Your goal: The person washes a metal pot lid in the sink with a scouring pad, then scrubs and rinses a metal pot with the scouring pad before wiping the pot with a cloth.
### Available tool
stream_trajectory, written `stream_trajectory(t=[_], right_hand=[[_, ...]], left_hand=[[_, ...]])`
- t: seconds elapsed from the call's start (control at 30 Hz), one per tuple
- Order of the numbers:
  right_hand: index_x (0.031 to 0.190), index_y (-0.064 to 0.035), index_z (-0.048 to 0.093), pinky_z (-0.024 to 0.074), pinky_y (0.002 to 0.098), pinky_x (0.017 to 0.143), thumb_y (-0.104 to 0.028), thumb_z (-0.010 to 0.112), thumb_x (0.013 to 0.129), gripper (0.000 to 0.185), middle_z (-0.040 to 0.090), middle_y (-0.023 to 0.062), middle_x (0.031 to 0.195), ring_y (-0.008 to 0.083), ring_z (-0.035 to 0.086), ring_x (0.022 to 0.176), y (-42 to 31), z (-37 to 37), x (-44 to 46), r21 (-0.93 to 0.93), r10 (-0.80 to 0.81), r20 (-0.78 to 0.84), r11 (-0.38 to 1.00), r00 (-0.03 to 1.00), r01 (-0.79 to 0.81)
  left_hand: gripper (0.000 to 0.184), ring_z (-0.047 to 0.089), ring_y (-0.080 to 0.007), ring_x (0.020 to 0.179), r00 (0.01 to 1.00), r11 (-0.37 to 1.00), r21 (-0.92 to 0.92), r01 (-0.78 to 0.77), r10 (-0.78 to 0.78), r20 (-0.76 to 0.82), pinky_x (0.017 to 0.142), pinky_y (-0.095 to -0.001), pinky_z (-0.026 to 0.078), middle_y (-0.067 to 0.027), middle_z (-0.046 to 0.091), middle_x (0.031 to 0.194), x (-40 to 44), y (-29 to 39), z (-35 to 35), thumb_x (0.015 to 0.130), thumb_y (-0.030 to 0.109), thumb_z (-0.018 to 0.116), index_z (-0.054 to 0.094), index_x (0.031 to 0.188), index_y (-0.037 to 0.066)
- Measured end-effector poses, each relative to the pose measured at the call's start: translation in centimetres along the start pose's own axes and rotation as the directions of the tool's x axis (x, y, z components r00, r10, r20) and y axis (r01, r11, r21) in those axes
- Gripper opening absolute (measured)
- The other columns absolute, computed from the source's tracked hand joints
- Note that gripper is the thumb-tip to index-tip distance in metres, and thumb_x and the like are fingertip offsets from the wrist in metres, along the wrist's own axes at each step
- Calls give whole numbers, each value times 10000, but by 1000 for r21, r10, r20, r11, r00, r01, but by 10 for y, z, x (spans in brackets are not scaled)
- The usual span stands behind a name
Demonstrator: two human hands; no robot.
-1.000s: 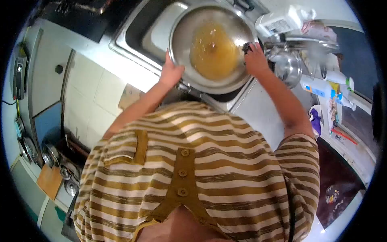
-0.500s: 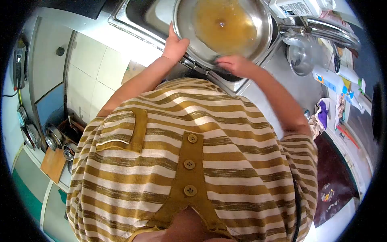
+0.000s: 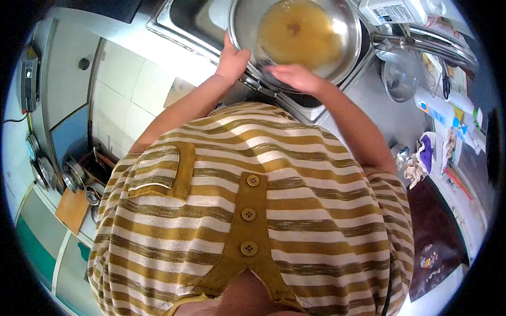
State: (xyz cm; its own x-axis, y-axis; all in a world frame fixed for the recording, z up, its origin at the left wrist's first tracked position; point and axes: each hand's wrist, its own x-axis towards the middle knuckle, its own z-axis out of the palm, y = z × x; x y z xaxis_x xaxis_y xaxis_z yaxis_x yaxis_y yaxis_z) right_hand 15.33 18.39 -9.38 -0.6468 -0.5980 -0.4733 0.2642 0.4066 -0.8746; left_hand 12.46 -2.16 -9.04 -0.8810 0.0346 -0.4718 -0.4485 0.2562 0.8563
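Observation:
A wide steel pan (image 3: pixel 242 31) with brownish-yellow liquid (image 3: pixel 300 34) in it rests over the sink (image 3: pixel 176 21). My left hand (image 3: pixel 232 62) grips the pan's rim at its left side, thumb on the rim. At the near inner wall of the pan, my right hand (image 3: pixel 296 77) presses a dark scouring pad (image 3: pixel 271 76), its fingers partly stretched over it. The pad is blurred and partly hidden by the fingers. A long metal handle extends from the near side of the pan.
A steel faucet (image 3: pixel 437 46) reaches in from the right, beside a white bottle (image 3: pixel 389 11). A clear bowl (image 3: pixel 400 81) sits on the steel counter (image 3: pixel 369 95). Farther right lie a purple-and-white cloth (image 3: pixel 424 152) and packets.
My right hand has moved with the pad from the pan's right rim to its near-left wall. My left hand keeps its hold on the rim. The view has shifted, with the pan higher in it.

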Motion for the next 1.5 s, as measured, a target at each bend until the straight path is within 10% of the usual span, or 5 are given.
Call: stream_trajectory(t=[0.23,0.4,0.8,0.97,1.5], right_hand=[[1234,-75,502,300,366,1032,-263,449,906,382,475,157,1281,284,440,1191,6,-22,-11,-247,48,198,969,979,3],[1369,-117,317,208,385,1076,-217,413,912,478,283,104,1426,305,266,1306,22,1,74,-748,-272,-306,661,912,-54],[1360,-50,285,156,428,1090,-181,391,859,529,261,136,1429,352,244,1306,25,-29,-7,-770,260,-453,367,853,-521],[1324,-39,353,191,433,1078,-174,441,839,511,267,186,1412,367,242,1303,15,-4,22,-677,70,-351,670,934,-305],[1326,-39,357,130,427,1094,-108,343,839,493,311,133,1404,331,220,1321,36,-30,-5,-835,139,-440,299,887,-461]], left_hand=[[711,583,-352,938,1000,996,89,-24,25,-13,832,-374,442,-245,581,1027,7,-11,2,774,131,468,114,1389,94],[725,587,-361,922,999,997,60,-53,53,3,821,-373,445,-246,594,982,8,-15,1,763,146,485,117,1385,87],[734,600,-291,902,999,996,-85,-9,11,31,812,-338,451,-200,609,979,10,-20,3,771,117,474,98,1400,96],[753,606,-277,851,998,998,3,-55,55,31,799,-321,455,-188,614,950,8,-14,1,765,113,488,82,1399,86],[778,592,-357,930,995,992,71,-103,102,14,840,-362,446,-253,592,993,12,-22,0,753,143,485,63,1407,125]])
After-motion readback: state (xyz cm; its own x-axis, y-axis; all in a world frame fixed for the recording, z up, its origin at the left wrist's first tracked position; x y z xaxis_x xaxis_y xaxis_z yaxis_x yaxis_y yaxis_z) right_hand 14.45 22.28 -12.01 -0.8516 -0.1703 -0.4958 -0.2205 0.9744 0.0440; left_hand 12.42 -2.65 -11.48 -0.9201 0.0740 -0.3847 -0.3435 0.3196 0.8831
